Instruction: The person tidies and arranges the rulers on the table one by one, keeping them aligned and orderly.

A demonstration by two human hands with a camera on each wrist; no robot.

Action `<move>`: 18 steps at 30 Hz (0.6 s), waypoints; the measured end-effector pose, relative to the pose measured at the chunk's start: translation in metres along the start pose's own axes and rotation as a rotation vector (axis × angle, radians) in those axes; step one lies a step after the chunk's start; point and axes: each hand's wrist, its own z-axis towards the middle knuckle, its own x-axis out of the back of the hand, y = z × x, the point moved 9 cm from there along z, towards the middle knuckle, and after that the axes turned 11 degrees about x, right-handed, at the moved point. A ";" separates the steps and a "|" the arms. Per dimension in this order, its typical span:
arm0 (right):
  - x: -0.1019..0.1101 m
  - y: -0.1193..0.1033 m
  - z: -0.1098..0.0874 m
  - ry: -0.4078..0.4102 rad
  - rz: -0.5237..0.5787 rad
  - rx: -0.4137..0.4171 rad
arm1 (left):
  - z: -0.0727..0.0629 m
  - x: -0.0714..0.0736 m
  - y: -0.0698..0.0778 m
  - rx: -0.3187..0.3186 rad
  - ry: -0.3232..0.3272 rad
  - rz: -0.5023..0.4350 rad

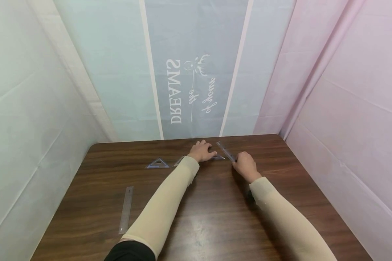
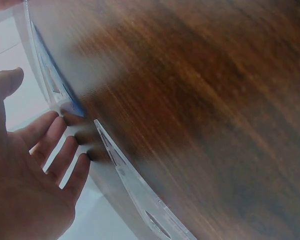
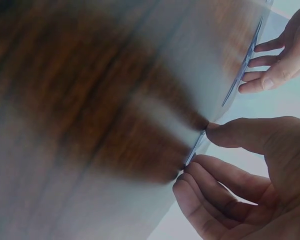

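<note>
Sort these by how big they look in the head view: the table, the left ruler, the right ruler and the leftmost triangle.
1. Table
2. Left ruler, perhaps helped by being nearer
3. Right ruler and leftmost triangle: too alike to rank

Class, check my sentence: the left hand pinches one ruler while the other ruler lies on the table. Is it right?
The hand is wrong: the head view shows the right hand pinching one ruler, while the other ruler lies on the table.

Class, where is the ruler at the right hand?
In the head view, the clear ruler is right of centre near the table's far edge, pinched by the right hand, right of the rightmost set square by the left hand.
</note>
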 end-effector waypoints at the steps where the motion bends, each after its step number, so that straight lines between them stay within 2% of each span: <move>1: 0.000 0.000 0.000 0.001 0.001 0.001 | 0.000 0.000 0.000 0.000 0.000 -0.002; 18: 0.001 0.000 -0.001 0.013 0.019 -0.003 | 0.008 0.000 -0.002 -0.007 -0.027 -0.019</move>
